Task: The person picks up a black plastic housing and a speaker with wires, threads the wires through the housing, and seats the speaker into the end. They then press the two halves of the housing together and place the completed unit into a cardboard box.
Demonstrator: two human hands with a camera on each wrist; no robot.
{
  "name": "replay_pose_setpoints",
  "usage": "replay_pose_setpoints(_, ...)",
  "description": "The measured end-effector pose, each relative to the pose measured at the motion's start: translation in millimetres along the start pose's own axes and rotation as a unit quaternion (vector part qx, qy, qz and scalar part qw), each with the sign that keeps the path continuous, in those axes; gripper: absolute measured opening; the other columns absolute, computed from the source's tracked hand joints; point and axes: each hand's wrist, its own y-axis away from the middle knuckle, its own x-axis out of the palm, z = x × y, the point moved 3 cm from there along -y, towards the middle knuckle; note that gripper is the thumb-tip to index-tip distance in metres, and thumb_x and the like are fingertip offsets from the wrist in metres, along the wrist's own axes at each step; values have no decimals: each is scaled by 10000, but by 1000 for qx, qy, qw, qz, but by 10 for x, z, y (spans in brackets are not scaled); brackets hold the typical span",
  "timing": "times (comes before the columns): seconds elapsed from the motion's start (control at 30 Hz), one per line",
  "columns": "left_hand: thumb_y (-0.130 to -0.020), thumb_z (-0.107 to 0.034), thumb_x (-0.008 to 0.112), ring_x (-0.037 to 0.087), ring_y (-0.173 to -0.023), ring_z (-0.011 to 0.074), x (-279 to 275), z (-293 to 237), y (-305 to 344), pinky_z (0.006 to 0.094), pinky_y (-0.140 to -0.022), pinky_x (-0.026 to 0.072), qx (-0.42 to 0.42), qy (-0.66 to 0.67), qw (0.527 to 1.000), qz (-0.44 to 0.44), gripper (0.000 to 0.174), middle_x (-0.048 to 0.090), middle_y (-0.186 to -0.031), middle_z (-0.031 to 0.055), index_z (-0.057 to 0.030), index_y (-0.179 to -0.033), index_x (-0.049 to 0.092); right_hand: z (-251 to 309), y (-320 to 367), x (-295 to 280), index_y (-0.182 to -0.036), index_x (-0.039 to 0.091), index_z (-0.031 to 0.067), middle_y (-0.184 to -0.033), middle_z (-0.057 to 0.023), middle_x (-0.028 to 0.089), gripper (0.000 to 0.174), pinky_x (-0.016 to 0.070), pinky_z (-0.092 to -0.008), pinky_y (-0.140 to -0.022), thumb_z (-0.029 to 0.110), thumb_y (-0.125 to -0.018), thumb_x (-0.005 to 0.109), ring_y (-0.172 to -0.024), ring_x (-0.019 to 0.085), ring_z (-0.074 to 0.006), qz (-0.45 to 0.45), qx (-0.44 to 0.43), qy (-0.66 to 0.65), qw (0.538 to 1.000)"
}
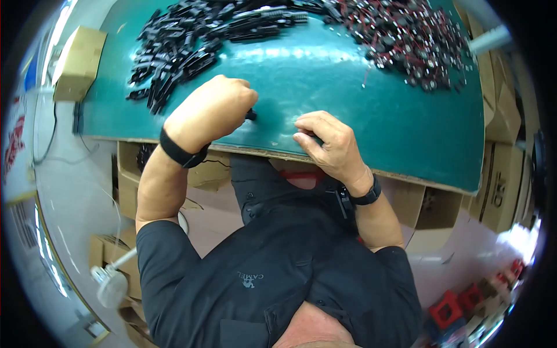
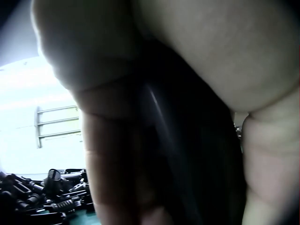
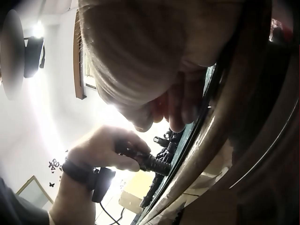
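Note:
My left hand (image 1: 223, 107) is over the green table, its fingers curled round a black tube-like part. Only that part's dark end (image 1: 251, 115) shows below the hand in the head view. In the right wrist view the black ribbed part (image 3: 157, 165) sticks out past the left fingers and thumb, pointing at the table. At close range the left wrist view shows its dark body (image 2: 187, 140) between fingers and palm. My right hand (image 1: 333, 145) is at the table's near edge, fingers loosely bent and thumb a little apart, with nothing visible between them.
Black ribbed parts (image 1: 174, 52) lie heaped at the table's far left. A heap of small round parts with red wires (image 1: 406, 40) is at the far right. The green table's (image 1: 418, 133) near edge runs before my body. Cardboard boxes (image 1: 78, 64) stand beside it.

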Motion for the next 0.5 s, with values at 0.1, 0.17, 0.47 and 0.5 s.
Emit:
replay_pose_setpoints(0.1, -797, -74, 821, 723, -887, 379, 78, 164, 361, 436, -800, 608, -65, 20, 997, -49, 184, 717, -969, 188, -21, -952, 737, 38, -65, -16, -1064, 752, -16, -1072, -151, 768, 174, 604, -338, -804, -3, -898, 803, -917, 755, -270, 17, -31, 22, 999)
replay_pose_setpoints(0.17, -829, -90, 849, 747, -907, 324, 429, 349, 816, 386, -830, 612, -79, 180, 969, -149, 260, 749, -1033, 179, -7, -1056, 752, 35, -11, 5, -1080, 756, -25, -1080, -139, 771, 165, 594, -310, -816, -14, -918, 787, -917, 748, -224, 10, 0, 19, 1000)
replay_pose_setpoints(0.47, -873, -121, 906, 745, -1041, 177, 2726, 793, 3475, 327, -965, 597, -563, 478, 583, -340, 456, 784, -1167, 87, 27, -1265, 727, 16, -17, 46, -1103, 766, -16, -1066, -89, 759, 138, 564, -274, -819, 4, -967, 780, -925, 701, -153, 10, 16, 20, 1000)
replay_pose_setpoints(0.5, -873, -121, 906, 745, -1041, 177, 2946, 1074, 3661, 327, -965, 597, -563, 474, 581, -348, 456, 784, -1167, 87, 27, -1265, 727, 13, -31, 47, -1100, 764, -16, -1061, -93, 760, 144, 567, -279, -804, 1, -958, 785, -907, 703, -158, 7, 17, 25, 1000)
